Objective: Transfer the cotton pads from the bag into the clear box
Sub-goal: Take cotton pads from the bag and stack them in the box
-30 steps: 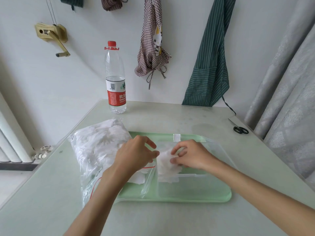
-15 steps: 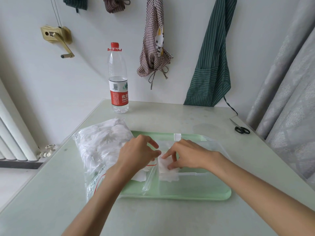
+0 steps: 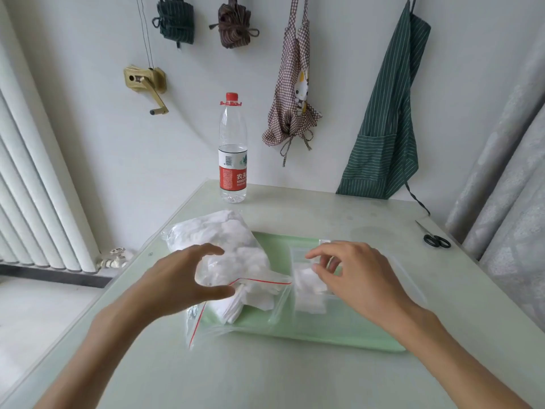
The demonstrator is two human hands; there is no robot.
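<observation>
A clear zip bag (image 3: 218, 243) with a red seal line lies half on the green tray (image 3: 339, 332), stuffed with white cotton pads. Some pads (image 3: 244, 302) spill from its mouth onto the tray. The clear box (image 3: 392, 278) stands on the tray's right half with a small stack of pads (image 3: 309, 287) in its left end. My left hand (image 3: 180, 281) hovers over the bag's mouth, thumb and fingers spread and holding nothing. Above the box my right hand (image 3: 351, 276) hangs with fingers loosely bent and nothing in them.
A water bottle (image 3: 232, 152) with a red label stands at the table's far edge. Black scissors (image 3: 433, 237) lie at the far right edge. Aprons hang on the wall behind; a radiator is at the left and a curtain at the right.
My right hand has let go of the pads in the box and lifted off them. My left hand has moved left and opened over the bag's mouth. The camera tilted up.
</observation>
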